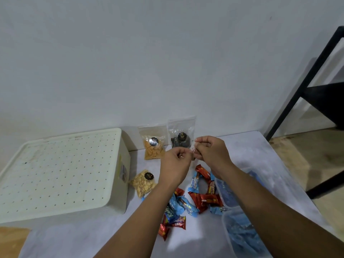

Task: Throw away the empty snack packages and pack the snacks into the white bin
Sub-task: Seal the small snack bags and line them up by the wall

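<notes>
Both hands, the left hand and the right hand, pinched one small clear wrapper between them (its content was not visible) above the counter. The white bin stood upside down at the counter's left edge, with loose snacks near the middle.

A single head-worn wide-angle camera looked forward and down over the bench, close above the raised hands, facing the wall along the bench's far edge; no second view.
</notes>
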